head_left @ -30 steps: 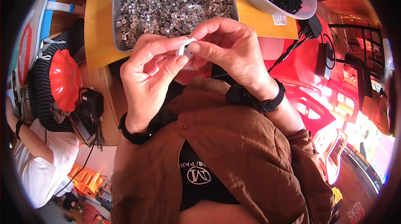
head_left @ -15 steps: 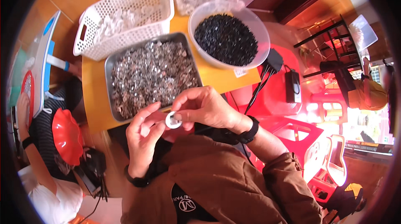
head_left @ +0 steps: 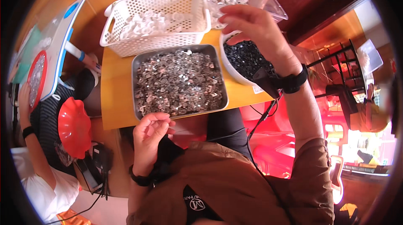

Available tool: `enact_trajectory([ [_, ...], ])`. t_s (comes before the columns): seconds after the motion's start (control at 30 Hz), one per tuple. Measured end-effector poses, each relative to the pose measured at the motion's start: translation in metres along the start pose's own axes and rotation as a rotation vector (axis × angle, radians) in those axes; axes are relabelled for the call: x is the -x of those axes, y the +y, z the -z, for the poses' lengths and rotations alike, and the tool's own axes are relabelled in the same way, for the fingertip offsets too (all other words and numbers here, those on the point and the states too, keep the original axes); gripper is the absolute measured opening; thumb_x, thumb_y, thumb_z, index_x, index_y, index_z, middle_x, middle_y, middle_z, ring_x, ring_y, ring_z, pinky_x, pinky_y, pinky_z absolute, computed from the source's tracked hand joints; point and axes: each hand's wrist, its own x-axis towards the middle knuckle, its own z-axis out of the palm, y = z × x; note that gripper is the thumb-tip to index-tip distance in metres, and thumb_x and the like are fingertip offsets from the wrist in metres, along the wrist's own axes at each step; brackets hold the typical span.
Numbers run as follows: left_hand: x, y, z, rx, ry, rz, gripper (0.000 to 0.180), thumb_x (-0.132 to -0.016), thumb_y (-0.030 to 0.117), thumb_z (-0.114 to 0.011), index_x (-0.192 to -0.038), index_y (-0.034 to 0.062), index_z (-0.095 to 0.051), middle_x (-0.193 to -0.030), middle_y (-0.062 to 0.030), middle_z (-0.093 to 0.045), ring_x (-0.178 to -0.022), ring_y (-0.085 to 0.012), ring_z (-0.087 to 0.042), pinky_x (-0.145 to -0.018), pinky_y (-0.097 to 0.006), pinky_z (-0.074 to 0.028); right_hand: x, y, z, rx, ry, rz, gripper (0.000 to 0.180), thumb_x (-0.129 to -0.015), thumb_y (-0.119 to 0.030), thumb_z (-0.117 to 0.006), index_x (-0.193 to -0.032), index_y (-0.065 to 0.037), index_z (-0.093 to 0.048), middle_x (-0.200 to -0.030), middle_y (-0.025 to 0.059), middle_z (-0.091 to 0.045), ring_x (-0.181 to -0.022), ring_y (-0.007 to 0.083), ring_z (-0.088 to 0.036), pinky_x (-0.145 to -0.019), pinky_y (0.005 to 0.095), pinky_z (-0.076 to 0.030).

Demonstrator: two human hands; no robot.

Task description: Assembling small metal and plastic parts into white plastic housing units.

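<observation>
Up above the metal tray [head_left: 138, 63], the right hand [head_left: 256, 30] was stretched out over the clear tub [head_left: 275, 9] of small white bits. Its fingers were loosely spread and pointed down. I could not tell if it held a bit or not. The left hand [head_left: 151, 130] was just below the near edge of the tray. Its fingers were curled in close, with the thumb touching the fingertips, but nothing clear showed between them.

The tray was full of small shiny metal bits. Right of the tray was a white bowl [head_left: 228, 63] full of tiny black bits. Behind the tray was a white basket [head_left: 195, 23] with white round bits in it. All of these sat on a yellow table [head_left: 115, 99].

To my mind, the work was far from done. The tray and the bowl were both heaped full, so lots of bits were left. The basket and the tub were only partly filled.

Left of the tray, another person's arm [head_left: 40, 158] showed beside a red dish [head_left: 73, 126].
</observation>
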Motion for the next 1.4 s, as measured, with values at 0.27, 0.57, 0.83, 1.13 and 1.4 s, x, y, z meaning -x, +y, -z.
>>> enact_trajectory([
  [0.27,-0.001,-0.004,0.027,0.077,-0.057,0.052,0.015,-0.086,0.005,-0.061,-0.1,-0.0002,-0.059,-0.092,-0.0071,-0.06,-0.087,-0.0152,-0.06,-0.073,-0.029,-0.05,-0.125,0.048,-0.057,0.761,-0.312,0.229,0.029,-0.077,-0.008,-0.055,-0.105,-0.005,-0.065,-0.098,0.0101,-0.067,-0.089,0.0231,-0.063,-0.079,0.0324,-0.049],
  [0.57,-0.004,-0.007,0.054,0.069,-0.303,0.098,0.019,-0.083,-0.001,-0.063,-0.102,-0.0007,-0.059,-0.101,-0.0085,-0.056,-0.092,-0.017,-0.059,-0.079,-0.028,-0.049,-0.185,0.118,-0.067,0.977,-0.785,-0.021,0.034,-0.079,-0.006,-0.052,-0.112,-0.004,-0.059,-0.109,0.013,-0.062,-0.104,0.0262,-0.056,-0.089,0.0344,-0.043],
  [0.83,-0.003,0.0,0.049,0.038,-0.322,0.039,0.02,-0.083,-0.003,-0.062,-0.103,-0.0011,-0.059,-0.101,-0.0086,-0.055,-0.092,-0.017,-0.059,-0.079,-0.028,-0.049,-0.16,0.086,-0.047,0.819,-0.531,0.303,0.036,-0.074,-0.011,-0.064,-0.108,0.002,-0.059,-0.097,0.0151,-0.063,-0.089,0.0261,-0.06,-0.079,0.0341,-0.048],
  [1.13,-0.001,0.018,0.004,0.084,-0.099,0.011,0.031,-0.089,0.008,-0.057,-0.117,-0.0028,-0.05,-0.097,-0.0104,-0.059,-0.087,-0.018,-0.061,-0.076,-0.031,-0.052,0.013,-0.017,-0.058,-0.122,-0.408,0.168,0.046,-0.077,0.002,-0.062,-0.121,0.008,-0.051,-0.123,0.0134,-0.055,-0.113,0.0193,-0.052,-0.096,0.0313,-0.043],
  [1.4,0.003,0.006,-0.019,0.304,-0.177,0.011,0.035,-0.091,0.013,-0.056,-0.122,-0.0009,-0.047,-0.11,-0.0137,-0.059,-0.098,-0.0225,-0.061,-0.08,-0.035,-0.053,0.135,0.018,-0.116,0.153,-0.248,0.452,0.055,-0.068,0.006,-0.063,-0.121,0.002,-0.051,-0.128,0.0161,-0.046,-0.117,0.0327,-0.048,-0.097,0.0368,-0.042],
])
